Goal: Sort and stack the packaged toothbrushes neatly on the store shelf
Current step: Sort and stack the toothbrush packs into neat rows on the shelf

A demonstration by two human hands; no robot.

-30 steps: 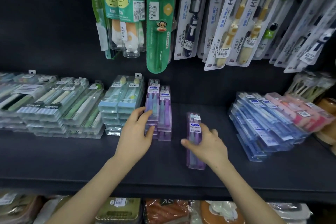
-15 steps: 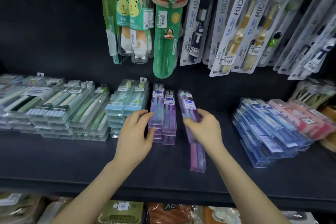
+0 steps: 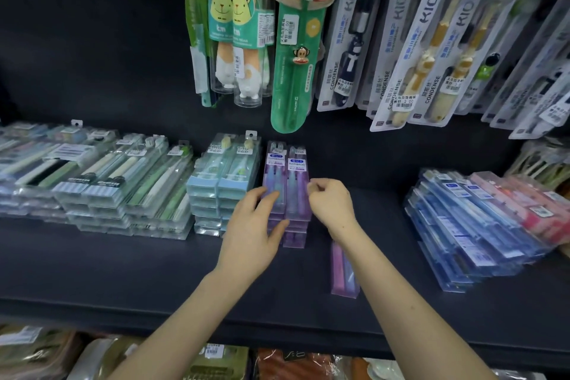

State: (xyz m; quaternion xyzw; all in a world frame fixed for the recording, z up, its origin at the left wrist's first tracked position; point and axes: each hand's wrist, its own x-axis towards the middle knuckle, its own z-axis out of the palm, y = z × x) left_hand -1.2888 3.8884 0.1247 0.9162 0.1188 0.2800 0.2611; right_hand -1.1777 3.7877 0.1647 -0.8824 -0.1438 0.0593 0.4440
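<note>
Two purple stacks of toothbrush packs [image 3: 287, 225] stand side by side at the middle of the dark shelf [image 3: 123, 271]. My left hand [image 3: 251, 234] rests with straight fingers on the left stack, its thumb against the front ends. My right hand [image 3: 331, 205] has curled fingers that pinch the right edge of the top purple toothbrush pack [image 3: 297, 185], which lies on the right stack. One more purple pack [image 3: 344, 274] lies alone on the shelf, partly under my right forearm.
Light blue packs [image 3: 222, 191] are stacked just left of the purple ones, with green and clear stacks [image 3: 123, 194] further left. A leaning blue stack [image 3: 462, 231] and pink packs [image 3: 524, 203] sit at the right. Kids toothbrushes [image 3: 398, 40] hang above.
My right hand lifted a purple pack off the shelf and carried it left onto the right purple stack. My left hand stayed on the left stack.
</note>
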